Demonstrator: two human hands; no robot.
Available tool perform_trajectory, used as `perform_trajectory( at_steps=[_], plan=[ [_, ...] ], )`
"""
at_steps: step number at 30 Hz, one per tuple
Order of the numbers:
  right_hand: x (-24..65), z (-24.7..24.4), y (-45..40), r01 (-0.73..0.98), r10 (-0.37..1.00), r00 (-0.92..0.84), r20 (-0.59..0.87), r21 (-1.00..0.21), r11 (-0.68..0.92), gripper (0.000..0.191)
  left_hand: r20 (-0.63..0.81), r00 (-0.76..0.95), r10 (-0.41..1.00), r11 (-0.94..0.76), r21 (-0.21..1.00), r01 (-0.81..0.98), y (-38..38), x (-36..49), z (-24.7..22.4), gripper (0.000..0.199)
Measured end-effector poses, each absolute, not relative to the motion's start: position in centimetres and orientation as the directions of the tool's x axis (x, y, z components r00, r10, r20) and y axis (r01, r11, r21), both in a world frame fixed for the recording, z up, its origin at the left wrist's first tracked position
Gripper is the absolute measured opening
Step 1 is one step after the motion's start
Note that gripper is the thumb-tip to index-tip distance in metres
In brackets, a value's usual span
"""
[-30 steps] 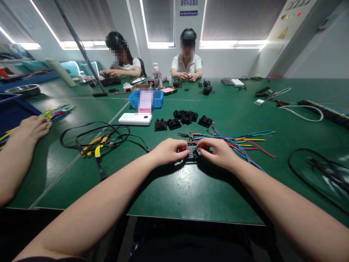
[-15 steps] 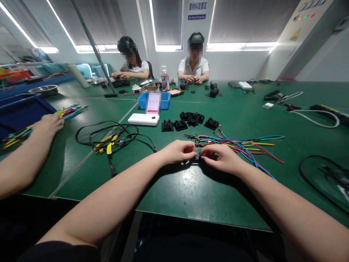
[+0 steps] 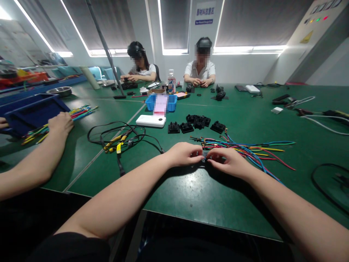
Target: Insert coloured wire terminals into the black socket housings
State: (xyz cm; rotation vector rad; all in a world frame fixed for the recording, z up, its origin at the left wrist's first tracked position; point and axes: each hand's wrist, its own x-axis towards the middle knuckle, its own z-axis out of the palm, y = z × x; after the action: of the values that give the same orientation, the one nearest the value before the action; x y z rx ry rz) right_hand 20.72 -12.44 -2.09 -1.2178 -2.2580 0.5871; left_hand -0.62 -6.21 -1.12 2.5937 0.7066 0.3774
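Note:
My left hand (image 3: 183, 154) and my right hand (image 3: 228, 162) meet on the green table (image 3: 191, 189), both closed around a small black connector (image 3: 204, 160) that is mostly hidden between the fingers. Thin coloured wires (image 3: 253, 150) fan out to the right from the connector, behind my right hand. Several loose black connector housings (image 3: 198, 123) lie on the table beyond my hands.
A white box (image 3: 151, 120) and a blue bin (image 3: 161, 103) sit further back. A black cable bundle with yellow tags (image 3: 120, 139) lies to the left. A neighbour's arm and hand (image 3: 60, 123) rest by coloured wires at left. Two people work at the far side.
My view has swung left, so everything has shifted right in the picture. My hands stay together on the connector, fingers drawn slightly closer.

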Motion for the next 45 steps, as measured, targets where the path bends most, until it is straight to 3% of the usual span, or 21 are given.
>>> perform_trajectory(
  at_steps=[9,25,38,45],
  plan=[
    [20.67,-2.01,-12.35,0.633,0.83,-0.52,0.201,-0.563,0.532,0.018,0.155,0.855,0.496,-0.83,0.374,0.413,-6.39,-0.64,-0.69,0.023],
    [20.67,-2.08,-12.44,0.674,0.852,-0.505,0.14,-0.552,0.49,0.018,0.163,0.848,0.504,-0.835,0.343,0.43,-6.22,-0.71,-1.25,0.021],
    [21.03,-1.71,-12.54,0.69,0.857,-0.482,0.181,-0.525,0.499,0.024,0.174,0.872,0.458,-0.855,0.357,0.377,-6.19,-1.01,-0.75,0.02],
    [21.23,-2.01,-12.25,0.697,0.89,-0.433,0.139,-0.574,0.429,0.027,0.188,0.837,0.514,-0.818,0.401,0.413,-6.17,-0.9,-0.98,0.021]
  ],
)
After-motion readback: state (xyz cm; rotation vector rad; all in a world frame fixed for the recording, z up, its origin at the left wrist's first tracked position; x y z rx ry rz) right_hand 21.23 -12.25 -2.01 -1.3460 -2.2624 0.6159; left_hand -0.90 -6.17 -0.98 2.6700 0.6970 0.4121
